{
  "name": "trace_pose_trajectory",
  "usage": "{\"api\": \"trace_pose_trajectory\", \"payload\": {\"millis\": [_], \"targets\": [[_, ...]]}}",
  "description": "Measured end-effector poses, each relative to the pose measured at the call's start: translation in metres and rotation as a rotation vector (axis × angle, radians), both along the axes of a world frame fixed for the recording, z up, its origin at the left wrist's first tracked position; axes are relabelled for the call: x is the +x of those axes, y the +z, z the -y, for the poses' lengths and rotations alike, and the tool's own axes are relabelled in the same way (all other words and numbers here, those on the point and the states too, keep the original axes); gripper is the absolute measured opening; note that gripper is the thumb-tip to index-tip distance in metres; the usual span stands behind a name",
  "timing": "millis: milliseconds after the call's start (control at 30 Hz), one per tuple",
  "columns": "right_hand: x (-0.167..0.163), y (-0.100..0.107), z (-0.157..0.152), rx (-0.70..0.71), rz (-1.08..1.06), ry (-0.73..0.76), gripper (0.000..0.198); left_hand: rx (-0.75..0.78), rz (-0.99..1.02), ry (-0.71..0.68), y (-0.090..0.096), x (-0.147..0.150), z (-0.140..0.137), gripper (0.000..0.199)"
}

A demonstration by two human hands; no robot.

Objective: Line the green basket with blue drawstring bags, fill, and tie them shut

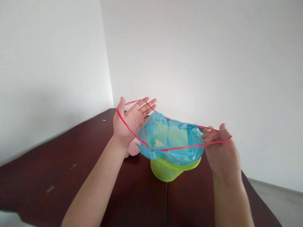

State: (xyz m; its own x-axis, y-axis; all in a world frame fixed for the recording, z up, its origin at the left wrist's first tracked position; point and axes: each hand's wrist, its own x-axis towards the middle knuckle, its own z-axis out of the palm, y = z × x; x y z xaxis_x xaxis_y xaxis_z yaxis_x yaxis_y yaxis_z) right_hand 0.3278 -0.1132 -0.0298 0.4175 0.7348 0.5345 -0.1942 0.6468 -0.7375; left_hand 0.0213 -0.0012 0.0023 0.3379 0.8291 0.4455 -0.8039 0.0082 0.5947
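A translucent blue drawstring garbage bag point(176, 157) lines a lime-green plastic basket point(165, 171), its mouth spread wide above the rim. The bag's red drawstring point(182, 147) is pulled out into a loop on each side. My left hand point(132, 121) is open, palm up and fingers stretched, with the left loop passing around its thumb and fingers. At the other side, my right hand point(220, 148) has the right loop hooked round its thumb. Its fingers are loosely bent and not closed into a grip. Some pale crumpled stuff point(159, 143) shows inside the bag.
The basket stands on a dark reddish-brown table point(90, 164), near a seam in its top. A pink crumpled item point(133, 148) lies behind my left wrist. Small scraps point(50, 189) lie on the table's left. White walls point(201, 56) rise behind and to the left.
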Motion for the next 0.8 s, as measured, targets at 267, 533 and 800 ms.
{"api": "trace_pose_trajectory", "payload": {"millis": [267,533,800], "targets": [[-0.005,0.014,0.006,0.123,-0.161,-0.058,0.04,-0.126,0.004,0.077,0.003,0.001,-0.007,0.065],[-0.025,0.025,0.023,0.154,-0.083,-0.017,0.038,-0.11,0.116,0.072,0.004,0.013,0.002,0.061],[-0.032,0.015,0.016,0.289,-0.046,-0.143,0.065,-0.111,0.174,0.131,0.004,0.021,0.008,0.05]]}}
